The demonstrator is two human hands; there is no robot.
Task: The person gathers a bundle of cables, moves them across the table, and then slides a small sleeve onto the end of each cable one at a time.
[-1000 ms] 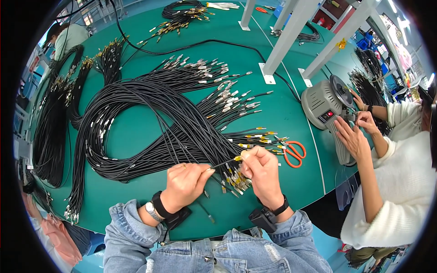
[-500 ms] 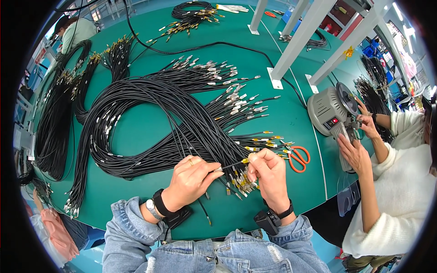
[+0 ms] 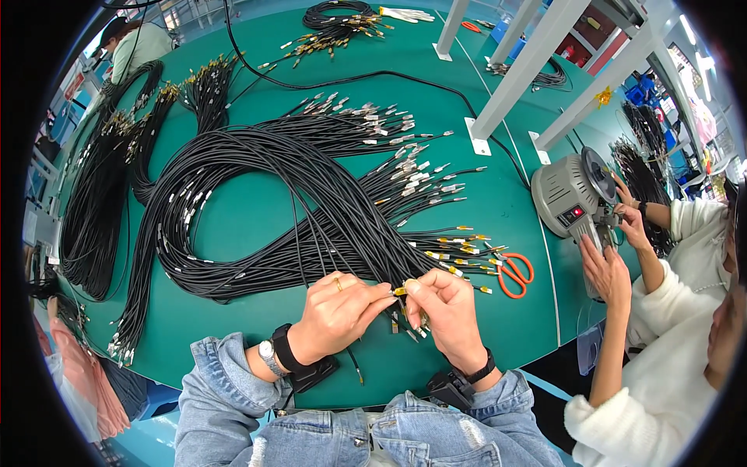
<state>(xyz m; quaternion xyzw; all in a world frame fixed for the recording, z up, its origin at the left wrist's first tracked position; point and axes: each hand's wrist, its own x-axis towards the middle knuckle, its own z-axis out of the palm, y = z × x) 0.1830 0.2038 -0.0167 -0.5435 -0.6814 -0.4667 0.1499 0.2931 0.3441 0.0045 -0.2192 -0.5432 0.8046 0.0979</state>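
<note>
Near the front edge of the table my two hands meet over a black cable. My left hand [image 3: 340,315] is closed in a pinch on it, fingertips beside its yellow tag [image 3: 401,291]. My right hand [image 3: 449,315] pinches the same cable end from the other side, covering its tip. Just beyond and under my hands lies a large looped bundle of black cables [image 3: 257,144], with white-tagged ends [image 3: 412,177] fanning to the right and yellow-tagged ends [image 3: 459,249] closer by. Orange-handled scissors [image 3: 515,276] lie to the right of my right hand.
A grey motorised machine [image 3: 566,194] stands at the right, with a co-worker's hands [image 3: 607,268] on it. More cable bundles [image 3: 93,218] lie at the left and at the back [image 3: 338,19]. Grey metal posts [image 3: 529,66] rise from the green table [image 3: 498,350]. White gloves [image 3: 406,14] lie far off.
My hands have come closer together: the left moved right and the right moved left. The stretch of cable showing between them is shorter. The view has shifted slightly.
</note>
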